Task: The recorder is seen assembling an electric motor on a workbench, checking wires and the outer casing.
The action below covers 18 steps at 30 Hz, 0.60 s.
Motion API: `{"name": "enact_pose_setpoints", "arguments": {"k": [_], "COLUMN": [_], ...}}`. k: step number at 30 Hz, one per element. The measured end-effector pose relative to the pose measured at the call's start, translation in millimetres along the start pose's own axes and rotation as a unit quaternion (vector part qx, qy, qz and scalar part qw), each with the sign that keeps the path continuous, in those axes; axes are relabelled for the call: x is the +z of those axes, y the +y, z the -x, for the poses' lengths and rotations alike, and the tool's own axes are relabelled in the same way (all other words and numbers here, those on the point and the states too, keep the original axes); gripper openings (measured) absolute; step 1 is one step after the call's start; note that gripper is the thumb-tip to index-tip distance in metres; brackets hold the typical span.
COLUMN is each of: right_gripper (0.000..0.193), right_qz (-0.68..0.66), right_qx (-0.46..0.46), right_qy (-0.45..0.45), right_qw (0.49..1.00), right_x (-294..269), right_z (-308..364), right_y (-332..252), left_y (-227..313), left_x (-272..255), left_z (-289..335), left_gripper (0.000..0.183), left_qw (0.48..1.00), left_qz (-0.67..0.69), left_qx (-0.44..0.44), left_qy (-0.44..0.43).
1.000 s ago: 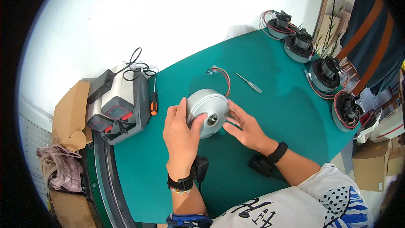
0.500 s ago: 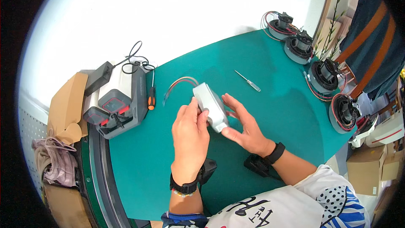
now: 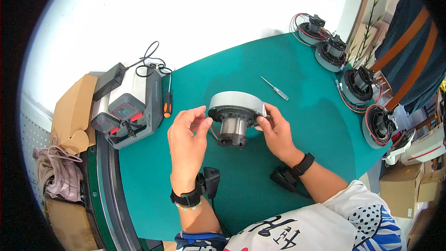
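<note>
Flipped since before, motor (image 3: pixel 234 114) sits between both hands above green table (image 3: pixel 302 125).

Your right hand (image 3: pixel 277 132) grips the rim of a round grey motor (image 3: pixel 234 117), holding it above the green table (image 3: pixel 302 125) with its metal core facing you. Your left hand (image 3: pixel 187 140) pinches its thin wires at the left side. A small screwdriver (image 3: pixel 274 88) lies just beyond, four similar motors (image 3: pixel 357 86) line the right edge, and a grey tool case (image 3: pixel 127 111) sits left.
</note>
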State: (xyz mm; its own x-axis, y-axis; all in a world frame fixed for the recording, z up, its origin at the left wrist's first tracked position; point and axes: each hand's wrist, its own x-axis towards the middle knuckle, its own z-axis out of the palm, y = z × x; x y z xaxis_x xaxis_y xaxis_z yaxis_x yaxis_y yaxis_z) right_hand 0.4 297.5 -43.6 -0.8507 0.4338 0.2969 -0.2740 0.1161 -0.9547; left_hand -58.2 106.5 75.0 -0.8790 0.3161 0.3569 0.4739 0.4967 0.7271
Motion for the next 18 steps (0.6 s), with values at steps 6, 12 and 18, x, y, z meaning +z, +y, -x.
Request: {"name": "enact_pose_setpoints", "arguments": {"k": [6, 12, 18], "right_gripper": [0.038, 0.037, 0.033], "right_qz": [-0.009, 0.038, 0.056], "right_qx": [0.03, -0.021, 0.014], "right_qy": [-0.007, -0.016, 0.029], "right_qw": [0.999, 0.999, 0.998], "right_x": [-3.8, -0.8, -1.8], "right_z": [-2.0, -0.6, -2.3], "right_y": [6.6, -5.6, 3.3], "left_y": [-6.4, -11.1, -7.4], "left_x": [9.7, 4.1, 7.5], "left_z": [1.8, 2.0, 3.1], "left_gripper": [0.042, 0.04, 0.037], "left_qw": [0.997, 0.992, 0.994], "left_qz": [-0.064, -0.111, -0.098], "left_qx": [0.016, 0.04, 0.045], "left_qy": [-0.046, -0.046, -0.024]}}
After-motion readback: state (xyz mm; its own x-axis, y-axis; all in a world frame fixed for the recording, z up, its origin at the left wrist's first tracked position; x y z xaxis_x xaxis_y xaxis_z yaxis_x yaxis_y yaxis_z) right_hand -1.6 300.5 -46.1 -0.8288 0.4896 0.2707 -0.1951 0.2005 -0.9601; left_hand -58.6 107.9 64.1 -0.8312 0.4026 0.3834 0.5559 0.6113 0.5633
